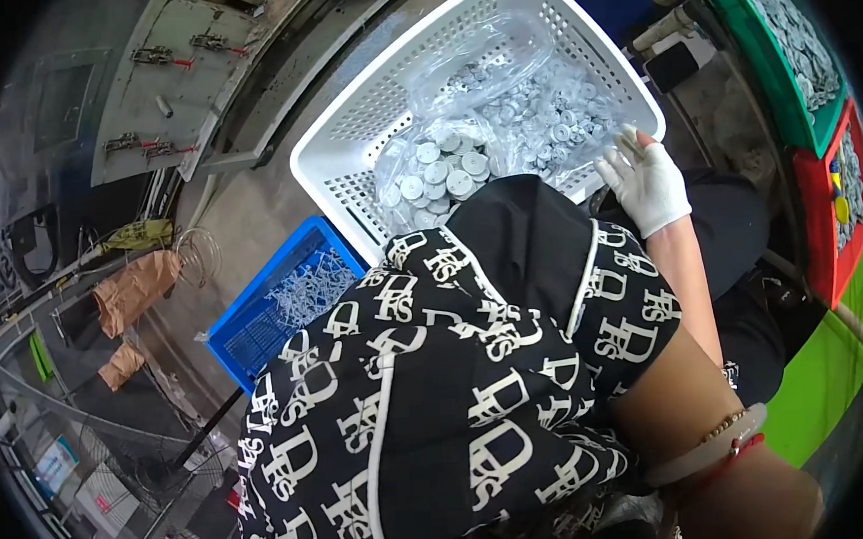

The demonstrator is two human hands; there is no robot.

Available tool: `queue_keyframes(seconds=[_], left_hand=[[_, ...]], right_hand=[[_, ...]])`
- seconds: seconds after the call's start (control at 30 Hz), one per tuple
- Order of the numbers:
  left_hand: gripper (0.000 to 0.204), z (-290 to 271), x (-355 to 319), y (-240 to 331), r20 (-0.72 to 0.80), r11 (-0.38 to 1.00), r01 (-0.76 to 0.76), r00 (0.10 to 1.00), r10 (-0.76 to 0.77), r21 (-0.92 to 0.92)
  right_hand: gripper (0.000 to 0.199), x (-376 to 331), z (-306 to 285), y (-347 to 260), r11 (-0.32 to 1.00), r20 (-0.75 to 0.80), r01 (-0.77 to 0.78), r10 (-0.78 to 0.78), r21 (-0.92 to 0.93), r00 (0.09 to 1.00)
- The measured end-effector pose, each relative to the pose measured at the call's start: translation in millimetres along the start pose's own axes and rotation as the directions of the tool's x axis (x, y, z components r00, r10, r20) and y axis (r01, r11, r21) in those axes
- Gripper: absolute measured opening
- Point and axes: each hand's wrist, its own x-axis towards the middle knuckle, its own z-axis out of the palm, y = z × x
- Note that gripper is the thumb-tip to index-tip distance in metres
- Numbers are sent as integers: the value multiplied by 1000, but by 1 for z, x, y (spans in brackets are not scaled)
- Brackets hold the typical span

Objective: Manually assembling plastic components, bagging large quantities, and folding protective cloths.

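My right hand (647, 187), in a white glove with some bare fingertip showing, is at the near right rim of a white plastic basket (322, 128). Its fingers bend over the rim, close to a clear plastic bag (440, 83) inside. Round metal discs (436, 175) lie heaped in the bag's near left part. Smaller metal rings (566, 123) fill the right side. My left hand is out of sight; black clothing with white lettering (439, 397) covers the middle of the view. A pale bangle (705, 460) and a red string circle an arm at the lower right.
A blue crate (242, 326) of thin metal pieces (311, 289) stands left of the basket. Green (749, 43) and red (823, 216) bins with metal parts line the right side. A metal fixture plate with red-handled clamps (159, 89) is at the upper left; a fan (152, 469) stands lower left.
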Motion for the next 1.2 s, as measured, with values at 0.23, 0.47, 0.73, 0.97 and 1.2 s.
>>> queue_keyframes(seconds=[0.23, 0.47, 0.73, 0.97, 1.2], left_hand=[[26, -10, -2, -6, -32, 998, 43, 999, -41, 51], [26, -16, -6, -7, -71, 991, 75, 995, -67, 110], [26, -22, -6, -12, -99, 981, 114, 990, -99, 155], [26, -21, -9, -15, -115, 963, 164, 983, -142, 214], [26, -12, -20, -24, -123, 945, 207, 976, -181, 253]], right_hand=[[42, 1, -3, 0, 999, 26, 3, -4, 37, 1000], [43, 0, 6, -2, 1000, 44, -5, 3, 25, 999], [39, 5, -1, 2, 999, 46, -4, 2, 40, 999], [42, 1, 0, -1, 999, 50, 0, -2, 52, 999], [38, -25, -30, -17, 974, 213, 111, -153, 197, 965]])
